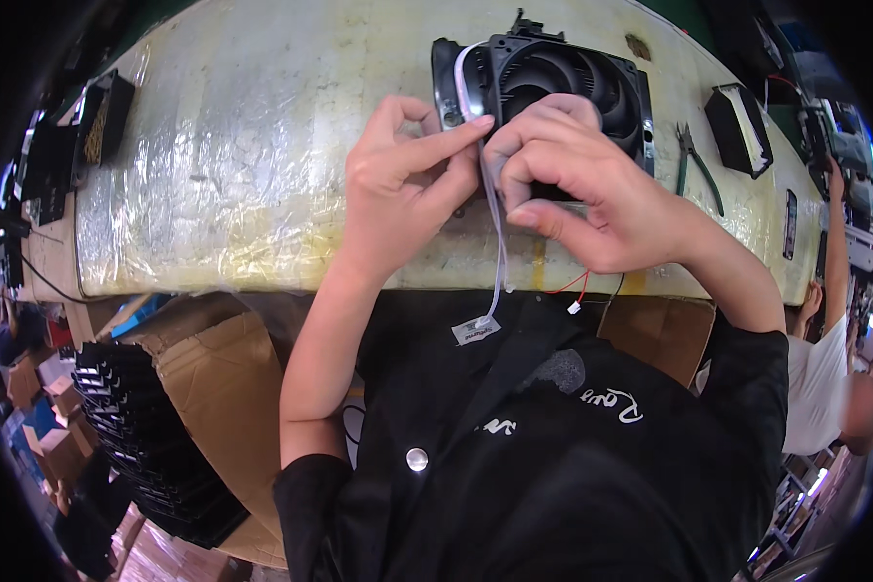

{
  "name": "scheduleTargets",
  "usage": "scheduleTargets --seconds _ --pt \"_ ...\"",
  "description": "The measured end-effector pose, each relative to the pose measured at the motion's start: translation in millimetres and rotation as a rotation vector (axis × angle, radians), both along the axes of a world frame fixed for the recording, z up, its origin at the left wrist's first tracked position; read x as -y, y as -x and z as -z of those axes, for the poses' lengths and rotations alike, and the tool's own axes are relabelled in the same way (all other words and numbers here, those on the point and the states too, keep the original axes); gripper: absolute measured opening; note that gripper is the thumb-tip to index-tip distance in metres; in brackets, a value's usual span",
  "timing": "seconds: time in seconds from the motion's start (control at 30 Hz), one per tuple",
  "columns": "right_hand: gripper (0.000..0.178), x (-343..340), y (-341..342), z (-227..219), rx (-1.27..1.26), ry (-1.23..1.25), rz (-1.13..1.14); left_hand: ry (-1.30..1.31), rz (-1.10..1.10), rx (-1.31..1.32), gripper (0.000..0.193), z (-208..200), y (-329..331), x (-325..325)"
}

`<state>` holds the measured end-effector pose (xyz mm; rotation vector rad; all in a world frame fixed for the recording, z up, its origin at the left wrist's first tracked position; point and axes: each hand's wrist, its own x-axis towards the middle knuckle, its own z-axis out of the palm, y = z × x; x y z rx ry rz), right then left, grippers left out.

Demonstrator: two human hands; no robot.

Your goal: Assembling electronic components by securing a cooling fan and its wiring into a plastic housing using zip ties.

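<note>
A black fan unit (572,82) with a round bladed fan lies at the table's near side. A pale, see-through strip (463,80) runs along its left edge, hangs down past the table edge and ends near a small printed tag (476,331) against my black shirt. My left hand (403,179) is closed at the unit's left side, its index fingertip pressed on the strip and its thumb below. My right hand (577,179) is curled over the unit's near left corner with its fingers closed beside the strip. What sits between those fingers is hidden.
Green-handled pliers (698,167) and a black bin with white contents (740,128) lie right of the unit. Another black bin (105,116) stands far left. A thin red lead with a white plug (574,307) hangs over the near edge. Stacked black parts (145,436) fill a cardboard box. A person works at right.
</note>
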<state>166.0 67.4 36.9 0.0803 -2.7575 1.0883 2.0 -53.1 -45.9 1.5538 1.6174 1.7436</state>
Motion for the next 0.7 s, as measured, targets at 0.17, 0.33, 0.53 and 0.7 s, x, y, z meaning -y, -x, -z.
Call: scheduleTargets --seconds 0.17,0.33,0.53,0.7 --pt "0.013 11 -3 6 -0.134 0.026 0.098 -0.03 -0.058 -0.252 0.04 6 4 2" --pt "0.043 -19 -67 14 -0.232 0.026 0.914 0.022 -0.12 -0.295 0.032 0 3 17" --pt "0.057 -25 -170 88 0.254 -0.677 1.272 -0.17 -0.123 -0.352 0.025 -3 -3 3" --pt "0.043 -16 -159 97 0.129 -0.671 1.271 -0.255 -0.181 -0.286 0.022 5 -4 9"
